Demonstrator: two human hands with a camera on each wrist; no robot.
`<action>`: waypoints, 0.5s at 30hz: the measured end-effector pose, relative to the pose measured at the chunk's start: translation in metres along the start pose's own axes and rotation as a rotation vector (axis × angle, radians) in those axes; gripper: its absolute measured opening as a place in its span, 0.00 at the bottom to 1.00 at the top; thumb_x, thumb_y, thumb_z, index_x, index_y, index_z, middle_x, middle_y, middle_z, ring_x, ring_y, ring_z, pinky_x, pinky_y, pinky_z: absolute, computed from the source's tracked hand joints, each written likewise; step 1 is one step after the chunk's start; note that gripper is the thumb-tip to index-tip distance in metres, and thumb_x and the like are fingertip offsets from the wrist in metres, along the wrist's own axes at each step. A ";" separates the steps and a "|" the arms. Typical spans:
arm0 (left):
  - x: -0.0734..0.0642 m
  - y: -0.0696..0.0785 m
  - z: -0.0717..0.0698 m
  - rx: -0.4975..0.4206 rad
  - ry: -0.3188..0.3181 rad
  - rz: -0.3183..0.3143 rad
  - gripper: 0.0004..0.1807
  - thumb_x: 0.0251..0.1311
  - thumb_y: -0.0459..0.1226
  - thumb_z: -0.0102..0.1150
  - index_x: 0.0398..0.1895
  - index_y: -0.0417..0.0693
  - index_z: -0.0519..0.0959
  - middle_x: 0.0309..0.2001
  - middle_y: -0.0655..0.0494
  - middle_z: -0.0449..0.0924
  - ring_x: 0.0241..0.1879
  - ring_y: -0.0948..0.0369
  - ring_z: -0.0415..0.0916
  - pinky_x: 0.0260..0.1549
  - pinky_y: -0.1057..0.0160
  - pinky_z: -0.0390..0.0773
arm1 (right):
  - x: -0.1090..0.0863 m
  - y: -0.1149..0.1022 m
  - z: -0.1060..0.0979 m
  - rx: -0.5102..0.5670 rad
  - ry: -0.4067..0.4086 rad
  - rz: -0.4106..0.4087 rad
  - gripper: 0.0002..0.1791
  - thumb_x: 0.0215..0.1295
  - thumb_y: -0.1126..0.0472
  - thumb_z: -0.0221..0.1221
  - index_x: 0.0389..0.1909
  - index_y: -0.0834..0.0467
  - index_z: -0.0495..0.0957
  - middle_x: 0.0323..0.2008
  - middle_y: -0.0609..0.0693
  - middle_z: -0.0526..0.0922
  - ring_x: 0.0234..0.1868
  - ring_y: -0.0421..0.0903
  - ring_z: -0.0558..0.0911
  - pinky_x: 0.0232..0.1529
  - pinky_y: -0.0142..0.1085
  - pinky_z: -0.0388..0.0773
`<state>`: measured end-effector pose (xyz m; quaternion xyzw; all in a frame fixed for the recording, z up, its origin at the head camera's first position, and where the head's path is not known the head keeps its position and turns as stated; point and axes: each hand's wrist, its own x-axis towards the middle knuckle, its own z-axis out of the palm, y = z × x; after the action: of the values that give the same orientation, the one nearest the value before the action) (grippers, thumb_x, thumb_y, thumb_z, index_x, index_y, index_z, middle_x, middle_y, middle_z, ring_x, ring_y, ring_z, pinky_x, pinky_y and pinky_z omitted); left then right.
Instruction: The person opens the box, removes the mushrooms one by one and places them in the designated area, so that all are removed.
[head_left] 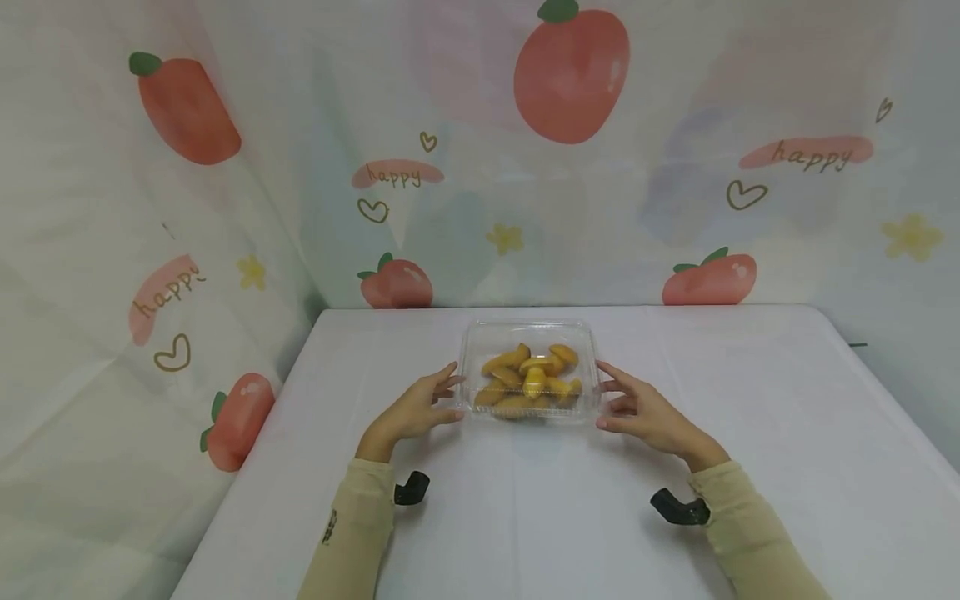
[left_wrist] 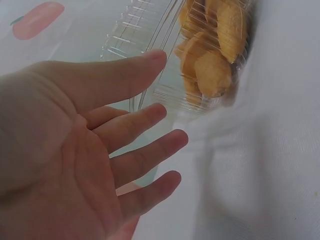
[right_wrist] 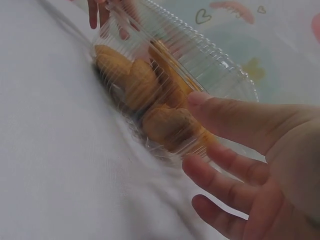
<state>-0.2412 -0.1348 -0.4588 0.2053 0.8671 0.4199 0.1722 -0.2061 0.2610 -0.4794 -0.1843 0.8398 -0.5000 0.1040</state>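
A clear plastic clamshell box (head_left: 474,346), its lid down, sits near the far edge of the table. Several yellow-brown mushrooms (head_left: 535,381) lie inside it. My left hand (head_left: 415,407) is at the box's left side, fingers spread and fairly straight, with the thumb (left_wrist: 145,65) by the rim. On the opposite side is my right hand (head_left: 651,415), its thumb (right_wrist: 210,102) also at the rim and its other fingers extended loosely. Whether every fingertip touches the plastic cannot be told.
White cloth covers the table (head_left: 517,517). A printed curtain (head_left: 465,217) with fruit and "happy" lettering hangs behind and to the left. Black curved pieces (head_left: 412,488) stick out at both sleeve cuffs.
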 end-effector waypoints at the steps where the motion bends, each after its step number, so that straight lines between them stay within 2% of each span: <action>1: 0.000 0.000 0.000 -0.006 -0.003 0.006 0.47 0.66 0.35 0.64 0.81 0.41 0.47 0.76 0.46 0.64 0.71 0.45 0.69 0.71 0.44 0.64 | 0.000 0.001 0.000 0.024 -0.014 0.000 0.52 0.63 0.62 0.69 0.81 0.58 0.47 0.65 0.73 0.69 0.48 0.50 0.82 0.43 0.32 0.82; 6: -0.003 -0.001 -0.002 -0.024 -0.020 0.028 0.46 0.67 0.35 0.62 0.81 0.39 0.47 0.76 0.44 0.63 0.71 0.44 0.69 0.70 0.43 0.65 | -0.002 0.005 -0.003 0.122 -0.077 0.044 0.51 0.67 0.64 0.64 0.82 0.54 0.42 0.69 0.76 0.62 0.46 0.40 0.82 0.44 0.30 0.80; 10: -0.003 -0.001 -0.002 -0.035 -0.025 0.038 0.45 0.68 0.35 0.62 0.81 0.39 0.47 0.75 0.44 0.64 0.71 0.44 0.69 0.70 0.43 0.65 | -0.003 0.008 -0.003 0.172 -0.100 0.051 0.50 0.69 0.65 0.62 0.82 0.53 0.40 0.69 0.76 0.59 0.49 0.40 0.82 0.46 0.30 0.79; 15: -0.002 -0.003 -0.002 -0.044 -0.030 0.049 0.44 0.69 0.34 0.60 0.81 0.38 0.47 0.75 0.44 0.64 0.71 0.43 0.69 0.70 0.43 0.65 | -0.002 0.013 -0.002 0.263 -0.105 0.019 0.48 0.70 0.70 0.59 0.82 0.57 0.40 0.66 0.74 0.62 0.46 0.40 0.82 0.44 0.30 0.79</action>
<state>-0.2414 -0.1388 -0.4601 0.2290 0.8497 0.4399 0.1791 -0.2078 0.2687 -0.4900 -0.1868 0.7622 -0.5944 0.1758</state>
